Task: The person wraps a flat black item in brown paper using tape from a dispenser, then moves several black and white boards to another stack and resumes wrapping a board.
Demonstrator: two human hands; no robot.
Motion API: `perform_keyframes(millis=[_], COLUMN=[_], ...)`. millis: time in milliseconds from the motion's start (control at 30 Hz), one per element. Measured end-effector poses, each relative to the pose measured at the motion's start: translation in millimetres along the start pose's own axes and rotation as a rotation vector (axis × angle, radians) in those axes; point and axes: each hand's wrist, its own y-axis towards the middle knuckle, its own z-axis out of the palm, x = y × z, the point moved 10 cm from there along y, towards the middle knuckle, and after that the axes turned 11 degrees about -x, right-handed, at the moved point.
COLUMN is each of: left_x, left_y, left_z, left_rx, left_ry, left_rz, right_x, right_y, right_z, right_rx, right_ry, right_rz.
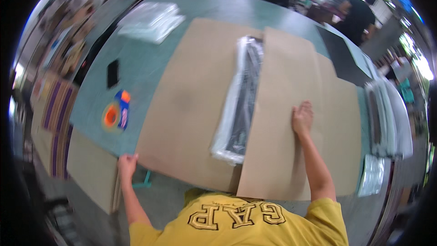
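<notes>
A large brown cardboard sheet (182,105) lies opened out on the green table, with a folded panel (280,109) along its right part. Between them a long dark item in clear plastic wrap (243,105) lies lengthwise, its right side partly under the panel. My right hand (302,117) rests flat on the panel, fingers stretched out. At the near left corner of the sheet, my left hand (128,165) is closed, its fingertips pinching the cardboard edge; slight blur hides the exact grip.
On the table's left are a tape dispenser (117,111) and a black phone (113,74). Clear plastic bags (152,20) lie at the far left. Wrapped items (389,118) stand at the right edge. Cardboard sheets (93,168) lean at the near left. People work beyond the table.
</notes>
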Motion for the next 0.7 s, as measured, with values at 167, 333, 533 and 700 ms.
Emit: perform_keyframes(millis=[167,333,533,700], left_x=[-53,-64,-94,-91], left_y=[-35,-52,-56,-39], left_z=[-2,-4,-23,-25], left_rx=[0.050,-0.011,-0.096,-0.166], left_ry=[-0.412,-0.426,-0.191,0.039], left_rz=[-0.304,-0.323,-0.096,0.207], right_x=[-17,-22,-19,-18], right_y=[-2,-8,-8,-5], right_z=[-10,-10,-10,-9], right_rx=[0.044,0.003,0.010,-0.016], right_ry=[0.136,0.133,0.185,0.160], right_rz=[0.153,0.168,0.175,0.161])
